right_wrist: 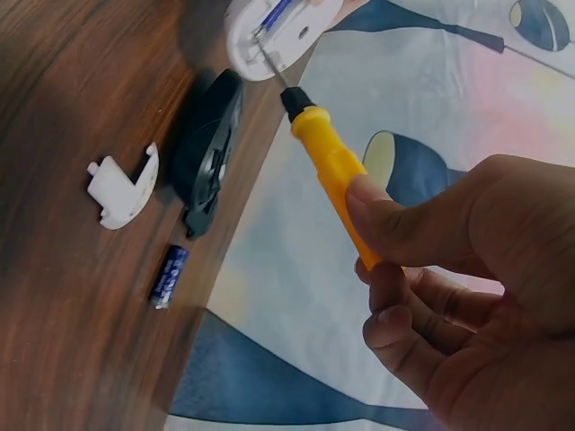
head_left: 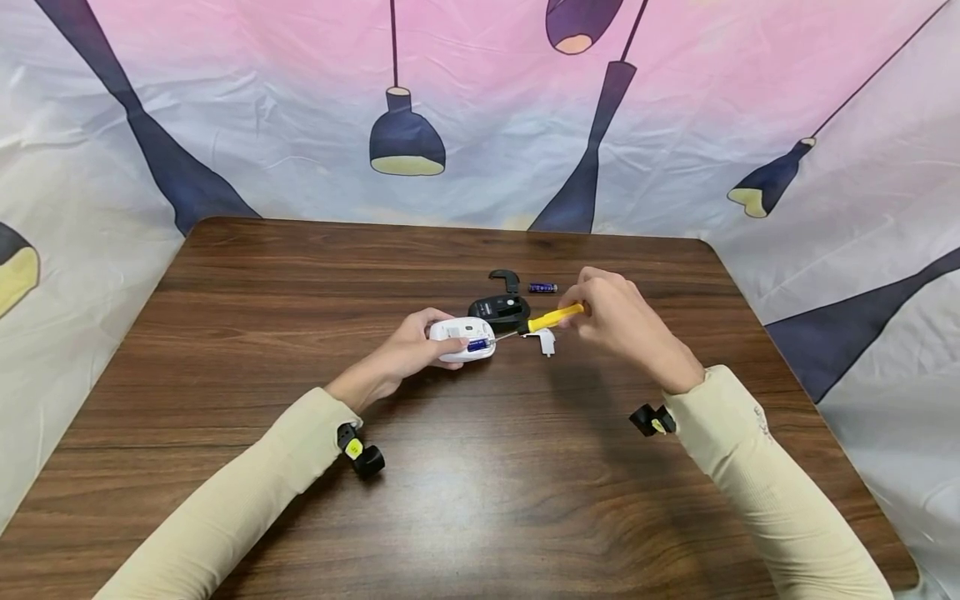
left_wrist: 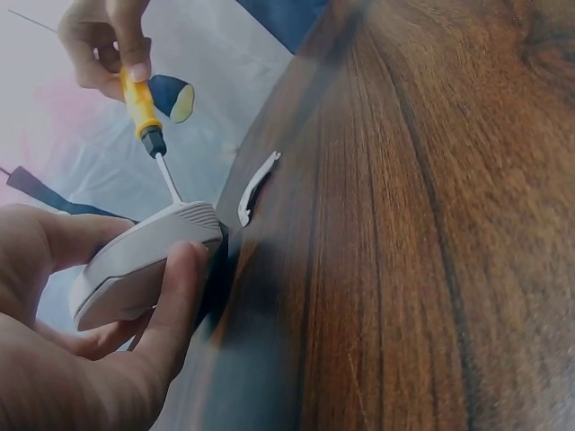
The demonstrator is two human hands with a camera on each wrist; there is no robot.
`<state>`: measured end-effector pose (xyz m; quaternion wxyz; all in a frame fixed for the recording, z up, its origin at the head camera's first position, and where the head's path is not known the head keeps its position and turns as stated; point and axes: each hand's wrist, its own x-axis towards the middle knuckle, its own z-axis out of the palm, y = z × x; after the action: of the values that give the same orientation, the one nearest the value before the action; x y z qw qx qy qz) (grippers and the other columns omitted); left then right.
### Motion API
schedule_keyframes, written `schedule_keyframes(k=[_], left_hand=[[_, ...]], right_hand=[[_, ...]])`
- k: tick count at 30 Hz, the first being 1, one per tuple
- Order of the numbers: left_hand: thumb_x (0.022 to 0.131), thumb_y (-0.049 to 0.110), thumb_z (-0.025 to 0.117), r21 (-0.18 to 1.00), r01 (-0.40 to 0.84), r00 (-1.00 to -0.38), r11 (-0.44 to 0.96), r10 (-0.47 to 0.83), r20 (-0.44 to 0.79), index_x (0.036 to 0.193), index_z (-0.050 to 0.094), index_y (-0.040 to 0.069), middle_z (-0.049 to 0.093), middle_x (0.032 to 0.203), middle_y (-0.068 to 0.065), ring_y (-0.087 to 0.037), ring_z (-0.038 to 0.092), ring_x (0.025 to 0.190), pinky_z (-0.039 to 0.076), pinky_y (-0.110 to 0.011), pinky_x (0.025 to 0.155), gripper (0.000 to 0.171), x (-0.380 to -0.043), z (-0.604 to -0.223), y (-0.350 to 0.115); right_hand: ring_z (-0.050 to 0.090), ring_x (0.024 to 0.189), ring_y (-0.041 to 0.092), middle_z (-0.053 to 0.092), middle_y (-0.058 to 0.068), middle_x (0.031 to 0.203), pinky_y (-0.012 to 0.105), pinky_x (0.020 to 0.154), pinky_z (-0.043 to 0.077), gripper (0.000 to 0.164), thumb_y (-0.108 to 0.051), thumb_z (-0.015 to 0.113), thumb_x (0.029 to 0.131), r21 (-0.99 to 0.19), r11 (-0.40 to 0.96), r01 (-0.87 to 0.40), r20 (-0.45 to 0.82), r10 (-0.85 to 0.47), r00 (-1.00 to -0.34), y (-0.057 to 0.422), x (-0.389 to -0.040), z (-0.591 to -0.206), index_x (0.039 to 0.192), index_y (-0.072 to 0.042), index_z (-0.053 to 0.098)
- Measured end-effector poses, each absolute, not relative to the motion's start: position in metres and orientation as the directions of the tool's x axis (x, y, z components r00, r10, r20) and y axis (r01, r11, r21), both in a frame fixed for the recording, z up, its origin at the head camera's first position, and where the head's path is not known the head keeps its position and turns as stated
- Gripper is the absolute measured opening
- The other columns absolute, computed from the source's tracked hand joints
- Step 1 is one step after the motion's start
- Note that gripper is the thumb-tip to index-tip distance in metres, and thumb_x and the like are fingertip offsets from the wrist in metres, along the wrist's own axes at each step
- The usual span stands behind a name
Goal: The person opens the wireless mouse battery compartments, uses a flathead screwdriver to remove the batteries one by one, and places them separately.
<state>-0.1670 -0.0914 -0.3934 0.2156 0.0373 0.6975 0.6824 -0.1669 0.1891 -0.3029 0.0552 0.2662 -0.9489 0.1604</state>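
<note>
Wooden table [head_left: 225, 350], one, dark brown, bearing all items below. Two hands, both sleeved in cream. Left hand [head_left: 405, 350] low on the table, fingers and thumb curled round one white mouse [head_left: 462, 339], underside up, with one blue battery [head_left: 477, 342] seated in its open bay. Right hand [head_left: 611, 312] raised just above the table, thumb and fingers pinching the handle of one yellow screwdriver [head_left: 553, 317], shaft slanting down and left, tip at the battery bay of the white mouse. One white battery cover [head_left: 542, 339] lying loose just beside the white mouse, under the screwdriver. One black mouse [head_left: 498, 311] directly behind the white one. Farther back, one black cover [head_left: 506, 278] and one loose battery [head_left: 542, 287], close together. Printed lamp-pattern cloth [head_left: 480, 108] behind the table.
</note>
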Motion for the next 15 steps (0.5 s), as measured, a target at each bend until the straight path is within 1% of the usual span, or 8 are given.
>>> schedule_keyframes(k=[7,12,15], left_hand=[[0.095,-0.002,0.065,0.967,-0.247,-0.902,0.056,0.353,-0.251,0.137,0.042,-0.014,0.053,0.127,-0.028,-0.020,0.065,0.092,0.062,-0.031,0.081,0.050,-0.167,-0.396,-0.093],[0.096,-0.004,0.063,0.967,-0.249,-0.895,0.048,0.369,-0.249,0.139,0.042,-0.015,0.052,0.128,-0.028,-0.020,0.065,0.093,0.062,-0.031,0.083,0.049,-0.167,-0.395,-0.093],[0.097,-0.004,0.062,0.968,-0.246,-0.893,0.042,0.378,-0.243,0.140,0.042,-0.015,0.052,0.128,-0.028,-0.020,0.065,0.093,0.062,-0.031,0.084,0.049,-0.166,-0.394,-0.093]], right_hand=[[0.050,0.067,0.021,0.061,0.008,0.081,0.033,0.060,0.041,0.015,-0.003,0.080,0.085,-0.286,0.808,-0.516,0.176,-0.485,-0.857,0.199,-0.173,-0.311,0.100,0.000,0.080],[0.047,0.068,0.020,0.062,0.011,0.084,0.030,0.059,0.039,0.015,-0.001,0.078,0.087,-0.361,0.790,-0.496,0.151,-0.476,-0.867,0.207,-0.177,-0.316,0.101,0.003,0.079],[0.044,0.069,0.019,0.062,0.010,0.081,0.029,0.059,0.037,0.014,0.000,0.077,0.087,-0.399,0.772,-0.495,0.150,-0.477,-0.866,0.213,-0.180,-0.321,0.100,0.003,0.079]])
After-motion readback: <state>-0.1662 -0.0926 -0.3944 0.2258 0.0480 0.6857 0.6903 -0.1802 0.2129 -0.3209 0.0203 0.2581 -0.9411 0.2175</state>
